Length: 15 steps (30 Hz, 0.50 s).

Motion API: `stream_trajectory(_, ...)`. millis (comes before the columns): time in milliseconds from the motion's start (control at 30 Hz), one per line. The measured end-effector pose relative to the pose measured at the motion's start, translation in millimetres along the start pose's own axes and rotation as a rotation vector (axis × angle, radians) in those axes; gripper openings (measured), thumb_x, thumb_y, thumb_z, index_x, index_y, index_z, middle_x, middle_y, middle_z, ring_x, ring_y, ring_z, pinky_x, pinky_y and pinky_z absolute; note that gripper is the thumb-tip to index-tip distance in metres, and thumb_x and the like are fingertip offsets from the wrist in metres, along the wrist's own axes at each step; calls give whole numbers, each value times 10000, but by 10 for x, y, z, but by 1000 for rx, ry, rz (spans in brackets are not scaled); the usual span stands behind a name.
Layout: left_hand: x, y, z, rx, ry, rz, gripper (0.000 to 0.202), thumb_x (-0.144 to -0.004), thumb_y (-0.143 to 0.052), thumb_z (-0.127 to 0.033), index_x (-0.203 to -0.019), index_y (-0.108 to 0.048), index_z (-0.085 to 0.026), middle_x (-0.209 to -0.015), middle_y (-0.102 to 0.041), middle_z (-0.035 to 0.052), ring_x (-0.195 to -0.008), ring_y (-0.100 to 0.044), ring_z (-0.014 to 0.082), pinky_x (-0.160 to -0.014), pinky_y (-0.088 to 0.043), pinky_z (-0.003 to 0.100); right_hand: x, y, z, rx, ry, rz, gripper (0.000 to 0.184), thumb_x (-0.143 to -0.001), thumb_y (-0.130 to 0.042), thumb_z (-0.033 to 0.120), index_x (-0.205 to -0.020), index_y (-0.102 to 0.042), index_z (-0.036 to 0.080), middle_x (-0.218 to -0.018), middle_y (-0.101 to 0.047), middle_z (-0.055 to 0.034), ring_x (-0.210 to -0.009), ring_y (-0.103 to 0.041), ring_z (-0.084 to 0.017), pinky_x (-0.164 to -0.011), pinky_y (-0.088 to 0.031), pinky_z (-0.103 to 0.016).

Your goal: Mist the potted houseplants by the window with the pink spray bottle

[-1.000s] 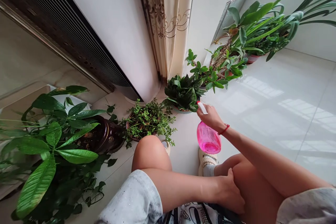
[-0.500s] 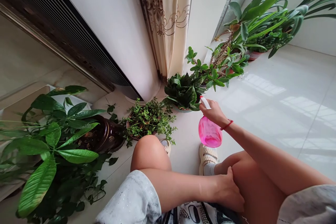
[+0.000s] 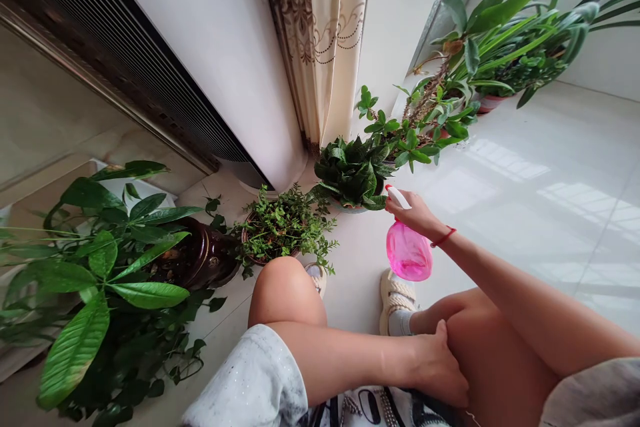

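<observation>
My right hand grips a pink spray bottle by its white nozzle head, which points left at a dark-leaved potted plant just beyond it. A red cord circles that wrist. My left hand rests flat on my right knee, fingers curled over it, holding nothing. I am squatting, with both knees and a sandalled foot in view. A small-leaved plant in a low pot stands in front of my left knee.
A large-leaved plant in a dark glazed pot fills the left. More potted plants line the white wall at the upper right. A tall white air conditioner and a beige curtain stand behind. The floor is glossy white tile.
My right hand has carried the spray bottle slightly to the right and up, staying near the dark-leaved plant. The left hand has stayed on the knee.
</observation>
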State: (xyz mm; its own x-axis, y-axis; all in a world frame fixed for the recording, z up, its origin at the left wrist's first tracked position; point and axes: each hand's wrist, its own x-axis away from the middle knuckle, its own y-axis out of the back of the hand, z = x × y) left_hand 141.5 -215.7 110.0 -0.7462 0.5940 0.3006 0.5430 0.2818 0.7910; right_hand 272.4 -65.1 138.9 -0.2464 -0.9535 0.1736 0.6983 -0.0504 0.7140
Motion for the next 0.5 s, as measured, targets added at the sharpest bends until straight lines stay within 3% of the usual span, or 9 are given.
stream_trajectory(267, 8, 50, -61, -70, 1, 19, 339, -997, -492, -284, -951, -828, -294, -1136, -812, -4, -1032, -745, 254, -1106, -513, 599, 23, 47, -189, 16, 62, -4, 145, -825, -503, 310, -714, -442, 238, -661, -592, -16, -604, -487, -147, -593, -384, -293)
stream_trajectory(433, -43, 4, -76, -102, -2, 51, 400, -1039, -410, -312, -1070, -808, -281, -1240, -784, -26, -1093, -734, 224, -1104, -528, 537, 55, 11, -354, 39, 115, 77, 136, -810, -557, 350, -772, -498, 233, -684, -597, -6, -644, -508, -156, -630, -400, -289)
stream_trajectory(500, -115, -93, -48, -114, 20, -38, 320, -1003, -501, -382, -980, -819, -355, -1156, -803, -93, -1005, -742, 189, -1075, -544, 475, 59, -10, -398, 103, 104, 95, 126, -813, -552, 339, -771, -501, 232, -693, -602, -6, -645, -505, -157, -647, -393, -292)
